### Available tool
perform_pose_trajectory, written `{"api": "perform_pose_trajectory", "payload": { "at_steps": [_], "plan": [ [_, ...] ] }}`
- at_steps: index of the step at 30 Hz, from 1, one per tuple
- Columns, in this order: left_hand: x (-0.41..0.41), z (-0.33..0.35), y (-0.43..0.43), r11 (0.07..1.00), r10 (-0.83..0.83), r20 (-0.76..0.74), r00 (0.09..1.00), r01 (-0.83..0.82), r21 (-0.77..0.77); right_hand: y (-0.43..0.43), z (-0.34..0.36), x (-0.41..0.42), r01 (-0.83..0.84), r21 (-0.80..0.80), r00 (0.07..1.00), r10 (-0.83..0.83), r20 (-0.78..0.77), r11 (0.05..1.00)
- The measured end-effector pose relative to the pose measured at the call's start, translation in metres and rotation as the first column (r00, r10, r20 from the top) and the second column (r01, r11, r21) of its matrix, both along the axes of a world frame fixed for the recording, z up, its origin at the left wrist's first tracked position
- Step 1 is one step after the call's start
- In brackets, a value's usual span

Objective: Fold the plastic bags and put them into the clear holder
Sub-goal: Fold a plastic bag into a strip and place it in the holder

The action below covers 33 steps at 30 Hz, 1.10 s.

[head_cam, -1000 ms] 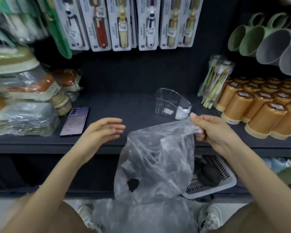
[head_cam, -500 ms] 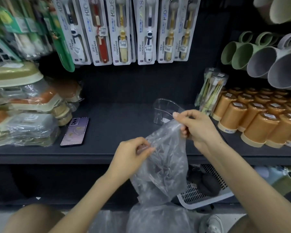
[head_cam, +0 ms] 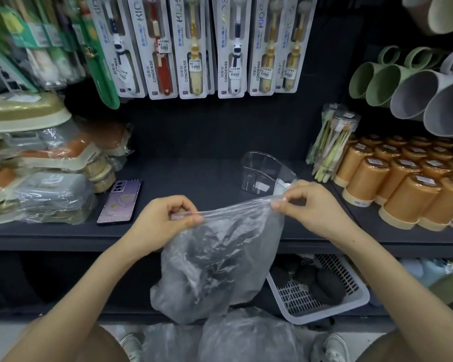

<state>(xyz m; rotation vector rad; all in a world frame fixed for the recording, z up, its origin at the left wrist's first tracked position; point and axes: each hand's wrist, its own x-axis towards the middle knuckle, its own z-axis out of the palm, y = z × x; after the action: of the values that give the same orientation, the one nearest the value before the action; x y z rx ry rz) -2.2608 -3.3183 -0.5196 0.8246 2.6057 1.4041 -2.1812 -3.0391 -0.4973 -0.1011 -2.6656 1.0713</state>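
Items by count. Two hands: left hand (head_cam: 165, 223) and right hand (head_cam: 311, 207). One plastic bag (head_cam: 220, 257) held up. One clear holder (head_cam: 264, 173). One phone (head_cam: 120, 202). One white basket (head_cam: 298, 318). Six toothbrush packs (head_cam: 194, 48) in the hanging row. Orange cups (head_cam: 403, 189) (too closely packed to count).

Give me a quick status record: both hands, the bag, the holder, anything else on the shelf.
plastic bag: unfolded, stretched between hands, hanging before shelf
left hand: pinches its top edge, left end
right hand: pinches top edge, right end
clear holder: on shelf behind right hand, something white inside
phone: on shelf, left of hands
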Motion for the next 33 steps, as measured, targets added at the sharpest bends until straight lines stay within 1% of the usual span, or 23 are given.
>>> {"api": "perform_pose_trajectory", "payload": {
  "at_steps": [2, 3, 4, 6, 7, 10, 11, 13, 14, 16, 19, 21, 23, 26, 29, 33],
  "plan": [
    [-0.007, 0.003, -0.011, 0.979, -0.045, -0.076, 0.996, 0.029, -0.199, -0.008, 0.008, -0.001, -0.1, -0.004, 0.995, 0.1, 0.024, 0.995],
    [-0.008, 0.007, -0.013, 0.969, -0.083, -0.088, 0.993, 0.06, -0.238, -0.015, 0.014, -0.002, -0.15, -0.02, 0.988, 0.151, 0.04, 0.988],
    [-0.006, 0.013, -0.012, 0.973, -0.114, -0.057, 0.992, 0.1, -0.207, -0.023, 0.019, -0.004, -0.191, -0.03, 0.98, 0.192, 0.057, 0.981],
    [0.003, 0.025, 0.003, 0.987, -0.16, 0.078, 0.984, 0.161, -0.007, -0.04, 0.028, -0.009, -0.253, -0.05, 0.963, 0.257, 0.086, 0.966],
    [0.008, 0.03, 0.014, 0.983, -0.18, 0.101, 0.978, 0.174, 0.062, -0.047, 0.032, -0.012, -0.285, -0.071, 0.952, 0.291, 0.092, 0.956],
    [0.016, 0.029, 0.043, 0.98, -0.152, 0.005, 0.988, 0.15, 0.128, -0.057, 0.034, -0.018, -0.334, -0.157, 0.937, 0.346, 0.053, 0.929],
    [0.015, 0.026, 0.049, 0.978, -0.107, -0.008, 0.994, 0.107, 0.179, -0.058, 0.031, -0.019, -0.326, -0.194, 0.942, 0.335, 0.019, 0.925],
    [0.008, 0.018, 0.051, 0.953, 0.0, 0.017, 1.0, -0.005, 0.304, -0.054, 0.019, -0.016, -0.251, -0.266, 0.968, 0.245, -0.057, 0.931],
    [0.005, 0.015, 0.05, 0.926, 0.042, 0.052, 0.998, -0.059, 0.372, -0.051, 0.011, -0.013, -0.2, -0.294, 0.98, 0.185, -0.079, 0.935],
    [0.002, 0.013, 0.045, 0.854, 0.058, 0.15, 0.987, -0.127, 0.504, -0.042, -0.012, -0.005, -0.139, -0.344, 0.99, 0.125, -0.063, 0.929],
    [-0.001, 0.014, 0.035, 0.72, 0.021, 0.266, 0.964, -0.199, 0.664, -0.037, -0.043, 0.005, -0.149, -0.411, 0.983, 0.178, 0.033, 0.899],
    [-0.006, 0.014, 0.025, 0.63, -0.006, 0.337, 0.942, -0.258, 0.732, -0.04, -0.058, 0.006, -0.161, -0.447, 0.969, 0.226, 0.096, 0.88],
    [-0.009, 0.014, 0.015, 0.538, -0.061, 0.388, 0.919, -0.298, 0.789, -0.045, -0.072, 0.004, -0.165, -0.458, 0.961, 0.247, 0.124, 0.873],
    [-0.01, 0.014, 0.002, 0.422, -0.129, 0.425, 0.896, -0.339, 0.841, -0.05, -0.085, -0.004, -0.142, -0.483, 0.973, 0.212, 0.093, 0.864],
    [-0.012, 0.016, -0.01, 0.309, -0.122, 0.476, 0.871, -0.422, 0.852, -0.055, -0.092, -0.009, -0.165, -0.48, 0.965, 0.241, 0.1, 0.862],
    [-0.024, 0.011, -0.033, 0.287, -0.097, 0.504, 0.858, -0.461, 0.839, -0.049, -0.089, -0.012, -0.207, -0.519, 0.938, 0.318, 0.134, 0.83]
  ]
}}
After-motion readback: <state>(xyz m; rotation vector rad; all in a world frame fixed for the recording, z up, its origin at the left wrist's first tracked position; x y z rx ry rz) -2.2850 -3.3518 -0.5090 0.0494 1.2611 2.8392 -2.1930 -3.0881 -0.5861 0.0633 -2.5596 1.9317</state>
